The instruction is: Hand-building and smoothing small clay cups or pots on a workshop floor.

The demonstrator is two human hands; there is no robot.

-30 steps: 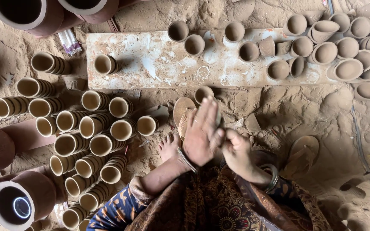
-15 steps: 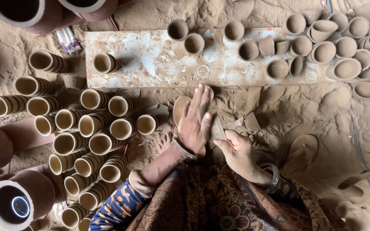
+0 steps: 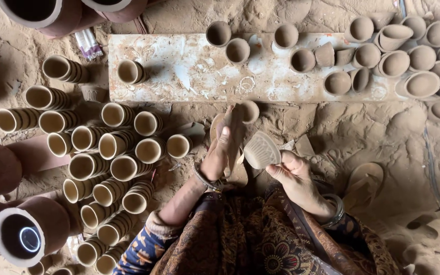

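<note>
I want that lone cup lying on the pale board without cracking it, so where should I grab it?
Take the cup around its ribbed wall, reaching down from above. It lies on its side on the board, mouth facing left, with bare board around it.

Sandy dirt floor (image 3: pixel 362 127) lies under my fingers. Just beyond them sits a long, paint-spattered white board (image 3: pixel 194 71) bearing small clay cups (image 3: pixel 238 50). Left of my fingers, stacked ribbed clay cups (image 3: pixel 113 147) lie on their sides; far right, shallow clay bowls (image 3: pixel 421 84) crowd together.
</note>
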